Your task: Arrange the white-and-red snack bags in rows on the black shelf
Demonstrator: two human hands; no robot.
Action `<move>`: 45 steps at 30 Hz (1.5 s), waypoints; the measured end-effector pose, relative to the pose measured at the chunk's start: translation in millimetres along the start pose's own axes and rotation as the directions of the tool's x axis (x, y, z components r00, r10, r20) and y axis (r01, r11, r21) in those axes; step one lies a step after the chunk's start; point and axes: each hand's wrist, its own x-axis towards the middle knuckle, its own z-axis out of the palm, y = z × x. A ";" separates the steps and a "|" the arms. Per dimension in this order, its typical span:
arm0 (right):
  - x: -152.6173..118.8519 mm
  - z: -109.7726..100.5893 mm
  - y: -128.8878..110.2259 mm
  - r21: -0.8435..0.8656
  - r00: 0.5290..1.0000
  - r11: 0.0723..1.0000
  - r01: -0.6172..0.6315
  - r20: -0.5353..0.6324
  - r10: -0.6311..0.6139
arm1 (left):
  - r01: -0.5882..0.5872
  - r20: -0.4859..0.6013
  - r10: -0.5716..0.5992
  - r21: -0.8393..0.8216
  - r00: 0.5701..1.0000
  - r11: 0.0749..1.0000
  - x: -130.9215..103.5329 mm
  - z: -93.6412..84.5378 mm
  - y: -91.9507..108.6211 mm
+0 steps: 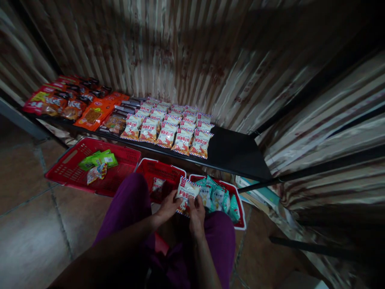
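Note:
A white and orange snack packet (187, 190) with a striped edge is held upright between both hands, above my knees. My left hand (169, 204) grips its left side, and my right hand (196, 212) pinches its lower right part. Just behind, a red basket (162, 168) with a white rim has one similar packet (158, 187) inside. On the black shelf (234, 150), several matching packets (167, 134) stand in rows.
To the right, another red basket (242, 214) contains several teal packets (219, 197). A wide red basket (69, 162) at left holds green packets (100, 159). Orange packets (92, 115) and red packets (55, 102) line the shelf's left end. A striped curtain (180, 48) hangs behind.

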 end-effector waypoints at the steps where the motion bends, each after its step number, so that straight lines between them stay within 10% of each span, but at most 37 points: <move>1: 3.7 1.5 -5.4 -0.019 1.000 0.999 0.028 -0.001 -0.028 | -0.014 0.008 0.014 0.006 1.000 1.000 3.6 2.1 3.8; 19: 134.6 28.0 -128.4 -0.181 0.869 0.857 0.483 -0.024 -0.495 | -0.444 -0.057 0.445 0.017 0.894 0.896 102.2 76.9 102.6; 35: 179.4 26.3 -110.8 -0.244 0.888 0.869 0.431 -0.058 -0.457 | -0.566 0.124 0.700 0.694 0.703 0.445 134.5 91.5 66.9; 45: 192.3 27.4 -101.2 -0.305 0.881 0.849 0.431 -0.060 -0.469 | -0.564 0.235 0.754 0.798 0.614 0.210 148.5 94.1 59.7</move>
